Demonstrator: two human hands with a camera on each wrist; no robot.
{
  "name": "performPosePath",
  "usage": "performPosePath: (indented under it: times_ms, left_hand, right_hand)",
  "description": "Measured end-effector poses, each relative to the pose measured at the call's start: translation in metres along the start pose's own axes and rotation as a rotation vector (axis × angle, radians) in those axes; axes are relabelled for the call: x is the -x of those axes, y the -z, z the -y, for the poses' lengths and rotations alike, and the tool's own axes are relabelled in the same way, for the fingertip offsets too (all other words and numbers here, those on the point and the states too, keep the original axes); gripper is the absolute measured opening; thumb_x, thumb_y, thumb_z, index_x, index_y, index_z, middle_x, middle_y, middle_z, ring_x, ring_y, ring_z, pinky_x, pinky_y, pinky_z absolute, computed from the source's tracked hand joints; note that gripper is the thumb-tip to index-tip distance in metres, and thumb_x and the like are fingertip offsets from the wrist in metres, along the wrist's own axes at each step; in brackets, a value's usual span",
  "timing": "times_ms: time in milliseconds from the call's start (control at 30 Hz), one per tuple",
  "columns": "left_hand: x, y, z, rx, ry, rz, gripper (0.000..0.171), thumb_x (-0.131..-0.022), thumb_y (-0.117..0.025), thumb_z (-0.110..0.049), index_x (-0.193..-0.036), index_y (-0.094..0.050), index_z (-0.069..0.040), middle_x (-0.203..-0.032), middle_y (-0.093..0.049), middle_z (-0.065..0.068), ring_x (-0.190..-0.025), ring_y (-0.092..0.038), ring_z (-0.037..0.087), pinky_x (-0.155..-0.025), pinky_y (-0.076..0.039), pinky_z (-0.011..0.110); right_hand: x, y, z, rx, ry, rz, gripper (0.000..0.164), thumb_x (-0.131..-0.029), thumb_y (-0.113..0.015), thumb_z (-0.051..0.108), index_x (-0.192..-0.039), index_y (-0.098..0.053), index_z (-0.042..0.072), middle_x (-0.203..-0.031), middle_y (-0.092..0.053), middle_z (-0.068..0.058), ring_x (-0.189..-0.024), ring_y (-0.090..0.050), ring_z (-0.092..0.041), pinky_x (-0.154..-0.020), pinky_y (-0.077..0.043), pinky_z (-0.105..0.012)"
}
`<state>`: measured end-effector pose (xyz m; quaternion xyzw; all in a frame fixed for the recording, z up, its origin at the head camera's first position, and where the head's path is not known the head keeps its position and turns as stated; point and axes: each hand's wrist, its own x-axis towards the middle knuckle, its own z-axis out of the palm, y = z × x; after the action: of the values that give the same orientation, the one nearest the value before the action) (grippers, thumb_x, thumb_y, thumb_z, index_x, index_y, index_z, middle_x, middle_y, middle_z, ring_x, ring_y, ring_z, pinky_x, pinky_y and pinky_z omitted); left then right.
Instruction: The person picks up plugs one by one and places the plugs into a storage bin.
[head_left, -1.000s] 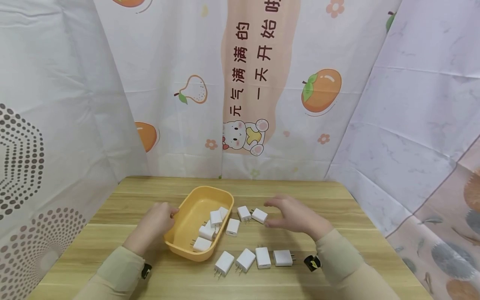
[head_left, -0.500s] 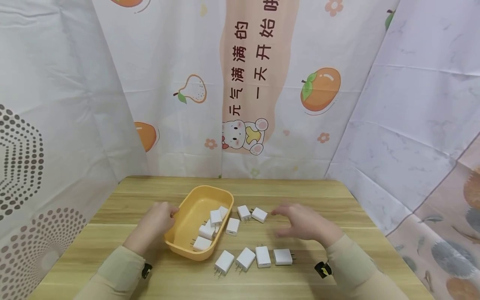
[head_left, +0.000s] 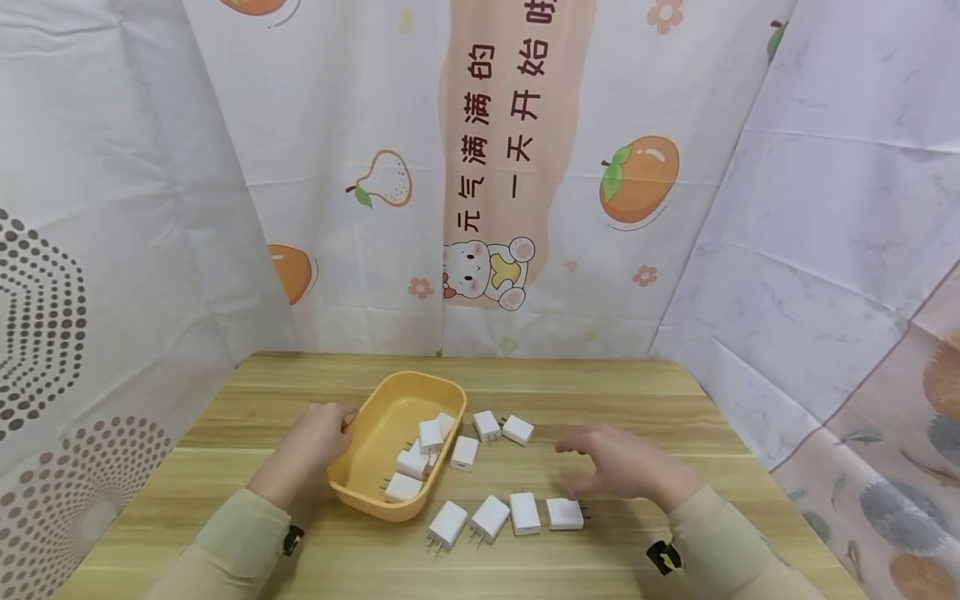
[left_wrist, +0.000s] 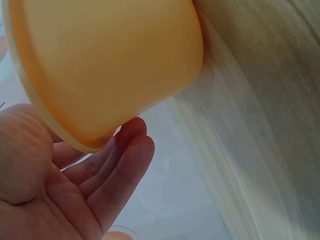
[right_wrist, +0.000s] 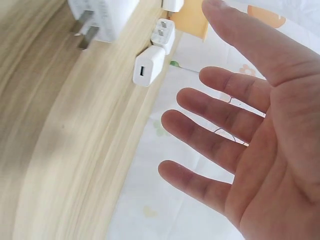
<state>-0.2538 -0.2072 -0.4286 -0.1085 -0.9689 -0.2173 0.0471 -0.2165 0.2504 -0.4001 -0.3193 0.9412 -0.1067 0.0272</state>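
A yellow plastic bin (head_left: pixel 378 421) stands on the table left of centre. My left hand (head_left: pixel 321 433) grips its left rim; in the left wrist view the fingers (left_wrist: pixel 125 175) curl below the lip, and the thumb tip is hidden. Several white plug chargers (head_left: pixel 403 487) lie heaped along the bin's right side. My right hand (head_left: pixel 618 465) hovers palm down over the table with fingers spread, holding nothing. Its thumb tip overlaps the rightmost charger (head_left: pixel 565 515) of the front row, whose metal prongs (right_wrist: pixel 89 37) show near the top of the right wrist view.
Three chargers lie right of the bin, one close to its wall (head_left: pixel 465 454) and two farther back (head_left: pixel 517 430). Others form a front row (head_left: pixel 489 518). Behind the wooden table (head_left: pixel 600 379) hangs a fruit-print curtain (head_left: pixel 375 250), with more cloth at both sides.
My right hand has drawn back from the rear chargers, moving right and toward me, near the front row. The left hand and the bin have stayed in place.
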Motion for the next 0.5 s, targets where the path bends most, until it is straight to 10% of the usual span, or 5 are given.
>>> performPosePath:
  times_ms: [500]
  left_hand:
    - [-0.001,-0.001,0.001,-0.021,0.021,0.038,0.048,-0.083,-0.061,0.006,-0.13,-0.068,0.0,-0.124,-0.067,0.025,-0.083,-0.062,0.025,-0.063,-0.052,0.034]
  right_hand:
    - [0.011,-0.022,-0.002,-0.081,-0.017,0.124,0.059,-0.073,-0.09,0.034,-0.121,-0.071,0.006,-0.115,-0.071,-0.002,-0.102,-0.065,-0.02,-0.089,-0.053,-0.042]
